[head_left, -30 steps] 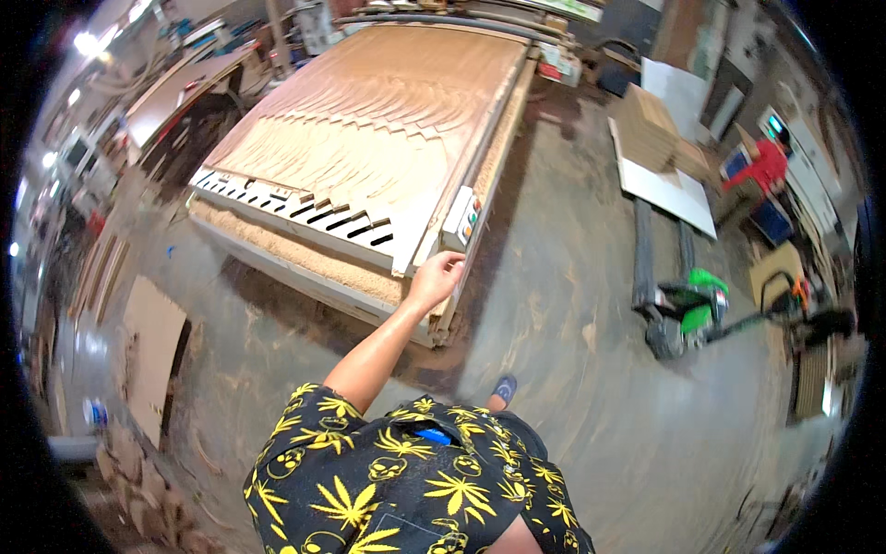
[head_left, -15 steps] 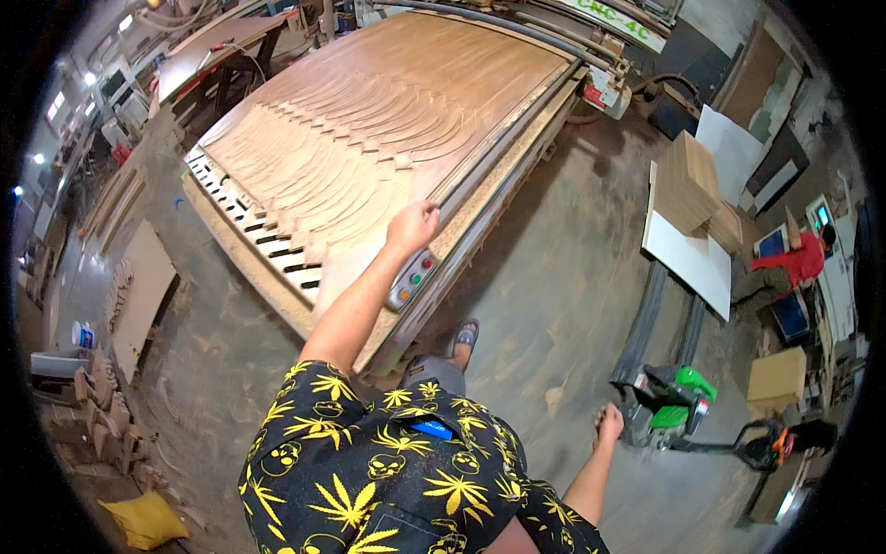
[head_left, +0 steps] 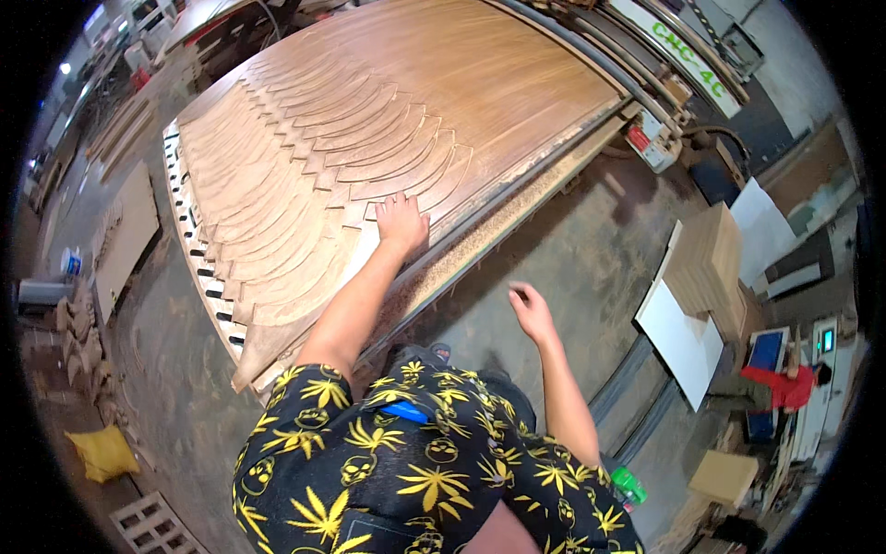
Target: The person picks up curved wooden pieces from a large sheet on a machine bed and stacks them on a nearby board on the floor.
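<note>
The left hand (head_left: 401,224) lies palm-down, fingers loosely spread, on the curve-cut wood panel (head_left: 498,69) near the right edge of the machine bed (head_left: 197,261); its hold is hidden; the right hand (head_left: 533,314) hangs half-open, empty, beyond that edge. Light, flat pressure should spare the cut tips.

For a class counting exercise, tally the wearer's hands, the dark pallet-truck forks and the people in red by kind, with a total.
Wearer's left hand and right hand: 2
Dark forks: 2
Person in red: 1
Total: 5
</note>
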